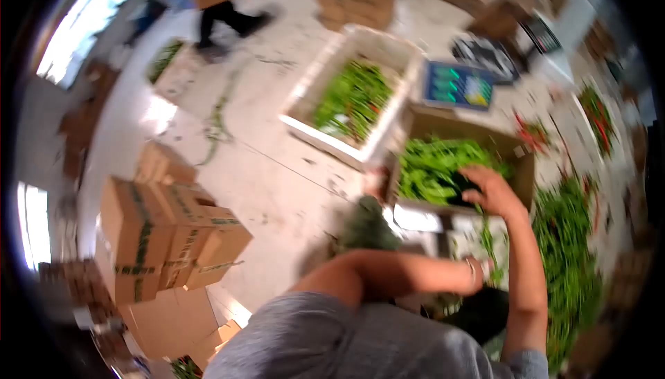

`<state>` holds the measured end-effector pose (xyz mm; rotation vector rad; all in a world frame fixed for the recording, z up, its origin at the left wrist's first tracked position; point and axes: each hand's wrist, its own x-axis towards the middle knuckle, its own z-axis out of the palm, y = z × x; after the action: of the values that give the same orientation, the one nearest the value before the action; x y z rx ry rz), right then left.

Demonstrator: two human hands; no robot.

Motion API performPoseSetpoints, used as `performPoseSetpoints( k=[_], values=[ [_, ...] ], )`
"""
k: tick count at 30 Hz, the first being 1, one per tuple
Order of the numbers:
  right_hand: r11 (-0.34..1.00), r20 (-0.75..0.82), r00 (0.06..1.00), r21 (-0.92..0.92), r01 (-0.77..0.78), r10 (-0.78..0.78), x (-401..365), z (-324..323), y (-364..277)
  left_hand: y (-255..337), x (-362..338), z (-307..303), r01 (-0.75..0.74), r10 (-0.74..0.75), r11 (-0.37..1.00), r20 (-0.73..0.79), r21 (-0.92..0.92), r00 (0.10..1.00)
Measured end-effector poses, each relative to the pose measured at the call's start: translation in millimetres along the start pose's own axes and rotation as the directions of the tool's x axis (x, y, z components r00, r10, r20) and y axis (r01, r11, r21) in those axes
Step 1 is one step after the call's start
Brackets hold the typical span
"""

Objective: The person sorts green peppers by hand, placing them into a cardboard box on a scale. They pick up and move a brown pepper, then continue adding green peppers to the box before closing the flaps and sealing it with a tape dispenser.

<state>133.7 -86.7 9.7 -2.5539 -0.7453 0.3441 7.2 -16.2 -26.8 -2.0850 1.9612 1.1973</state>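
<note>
Green strands (488, 240) lie beside the left hand (486, 269), on the wearer's side of the carton, too blurred to tell its grip. Farther out, the right hand (488, 188), nearer to the green heap (433, 164), hangs over the cardboard carton (485, 132), thumb and fingers parted, nothing clearly gripped; the heap lies inside, leftward of the fingertips, the carton's long axis running crosswise. Beyond, leftward, stands a white foam box (325, 142).
</note>
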Motion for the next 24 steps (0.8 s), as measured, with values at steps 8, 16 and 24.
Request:
performPoseSetpoints(
  k=[8, 16, 24],
  values=[
    [0.837, 0.383, 0.887, -0.546, -0.008, 0.258, 58, 34, -8, -4, 16, 21, -0.008, 0.045, 0.983, -0.198, 0.183, 0.979],
    [0.888, 0.343, 0.929, -0.458, 0.036, 0.139, 6, 26, 8, 4, -8, 0, 0.04, -0.042, 0.993, 0.017, 0.107, 0.999],
    [0.941, -0.147, 0.974, 0.317, -0.122, 0.175, -16, -46, -16, 3, -8, -5, 0.101, -0.098, 0.993, 0.042, -0.061, 0.994]
  ],
)
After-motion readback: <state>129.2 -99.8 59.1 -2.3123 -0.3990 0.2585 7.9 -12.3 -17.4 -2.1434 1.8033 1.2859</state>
